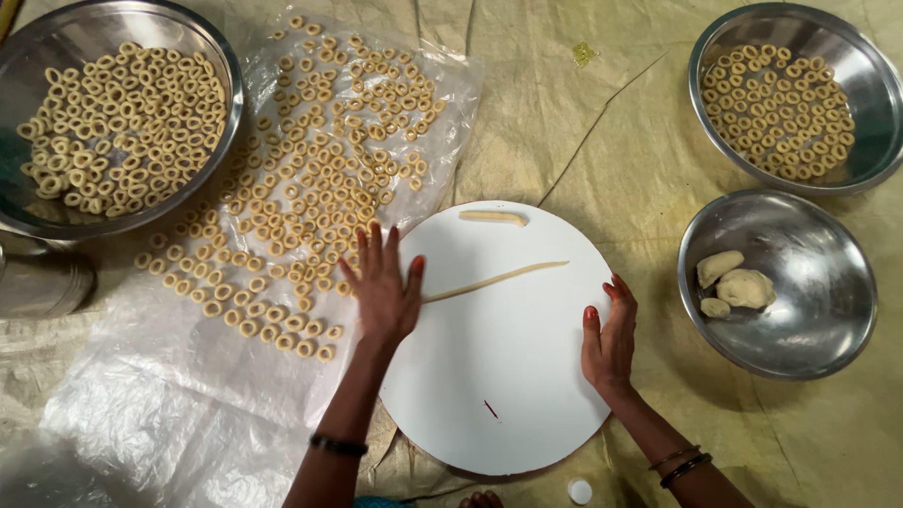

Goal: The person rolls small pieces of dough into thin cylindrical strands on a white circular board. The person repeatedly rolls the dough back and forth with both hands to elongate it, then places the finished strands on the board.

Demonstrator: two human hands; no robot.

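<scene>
A creased tan sheet (564,122) covers the floor, and the white round board (499,376) at its centre serves as the landmark. Far left of the board, a steel bowl (221,75) holds many small dough rings, and between that bowl and the board a clear plastic sheet (160,395) carries more dough rings (310,188) in loose rows. At the board's left edge the left hand (384,287) lies flat, fingers spread and palm down, pressing the near end of a thin dough rope (499,277) that runs rightward across the board. A short dough piece (493,217) rests near the board's top edge. At the board's right edge the right hand (611,339) stands open on its side, holding nothing. Right of the board sit a bowl of dough lumps (781,348) and, above it, another bowl of rings (870,85). Even, light palm pressure likely keeps the rope uniform; pressing hard could flatten or snap it.
</scene>
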